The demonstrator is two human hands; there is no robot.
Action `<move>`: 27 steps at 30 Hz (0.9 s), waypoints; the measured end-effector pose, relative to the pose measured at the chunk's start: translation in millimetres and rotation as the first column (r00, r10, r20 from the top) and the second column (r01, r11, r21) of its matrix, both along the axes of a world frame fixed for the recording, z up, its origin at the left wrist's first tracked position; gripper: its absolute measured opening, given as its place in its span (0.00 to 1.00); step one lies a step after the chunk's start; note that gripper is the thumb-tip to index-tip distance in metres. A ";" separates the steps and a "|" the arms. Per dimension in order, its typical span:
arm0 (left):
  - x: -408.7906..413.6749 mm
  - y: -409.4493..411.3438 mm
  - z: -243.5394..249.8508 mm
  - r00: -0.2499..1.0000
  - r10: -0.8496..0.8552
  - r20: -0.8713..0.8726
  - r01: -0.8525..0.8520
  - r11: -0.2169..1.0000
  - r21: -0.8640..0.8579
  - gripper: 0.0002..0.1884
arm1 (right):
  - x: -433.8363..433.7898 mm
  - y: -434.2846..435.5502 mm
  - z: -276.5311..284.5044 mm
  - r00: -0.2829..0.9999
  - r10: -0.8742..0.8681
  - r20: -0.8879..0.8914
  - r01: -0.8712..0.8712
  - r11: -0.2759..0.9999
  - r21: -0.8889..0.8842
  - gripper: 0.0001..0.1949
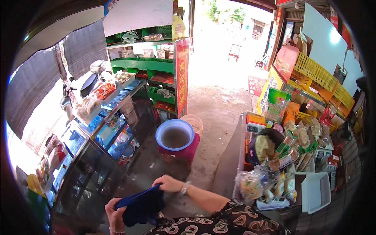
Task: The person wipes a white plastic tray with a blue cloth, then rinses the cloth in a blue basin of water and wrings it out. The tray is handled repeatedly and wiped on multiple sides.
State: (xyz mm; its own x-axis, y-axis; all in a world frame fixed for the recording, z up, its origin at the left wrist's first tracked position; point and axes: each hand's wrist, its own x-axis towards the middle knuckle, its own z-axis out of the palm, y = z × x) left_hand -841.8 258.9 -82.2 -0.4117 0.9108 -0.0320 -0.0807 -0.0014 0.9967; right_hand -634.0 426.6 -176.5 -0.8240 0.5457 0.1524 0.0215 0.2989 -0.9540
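Note:
A dark blue cloth [141, 204] is stretched between my two hands, low in the view. My left hand [115, 216] grips its left edge. At the upper right corner, the fingers of my right hand [169, 183] pinch the fabric; a bracelet circles that wrist. Beyond my hands, a light blue plastic basin [175, 121] holds murky water. It rests on a low support draped in magenta cloth [192, 149].
Glass display cases [100, 132] line the left, topped by a tray of red goods [105, 90]. Green shelving [144, 64] stands behind them. On the right, a counter bears packaged foods [302, 135] and a white plastic tray [315, 192]. A pale tub [194, 122] sits behind the basin.

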 end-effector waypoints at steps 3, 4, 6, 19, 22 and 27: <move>-50.3 23.5 -14.8 0.974 -0.076 -0.214 0.063 0.996 -0.065 0.06 | -1.9 11.0 18.9 0.983 -0.144 0.112 0.159 0.977 -0.141 0.10; -63.4 30.9 -16.8 0.951 -0.105 -0.290 0.082 0.993 -0.090 0.06 | -4.7 11.9 25.7 0.973 -0.164 0.162 0.192 0.966 -0.175 0.10; -86.1 48.3 -23.3 0.898 -0.170 -0.406 0.128 0.983 -0.128 0.05 | -11.3 15.8 33.6 0.966 -0.177 0.188 0.207 0.967 -0.150 0.10; -97.7 290.7 -35.4 0.549 -0.457 -0.699 0.553 0.826 -0.106 0.10 | 17.7 144.5 47.8 0.739 -0.649 0.182 0.663 0.748 -0.022 0.08; -79.7 361.2 -39.2 0.419 -0.430 -0.800 0.580 0.804 -0.129 0.10 | 28.1 194.7 42.4 0.625 -0.763 0.166 0.768 0.639 0.042 0.08; -50.5 474.6 -61.8 0.275 -0.577 -0.769 0.662 0.694 -0.283 0.13 | 44.6 254.3 -7.5 0.453 -0.874 0.174 0.889 0.457 -0.018 0.09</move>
State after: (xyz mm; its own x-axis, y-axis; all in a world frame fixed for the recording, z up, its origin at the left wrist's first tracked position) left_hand -892.2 733.5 -144.0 0.4676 0.8830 0.0400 0.6714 -0.3843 0.6336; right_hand -589.4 680.9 -184.0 0.1021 0.9948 -0.0029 0.3361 -0.0372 -0.9411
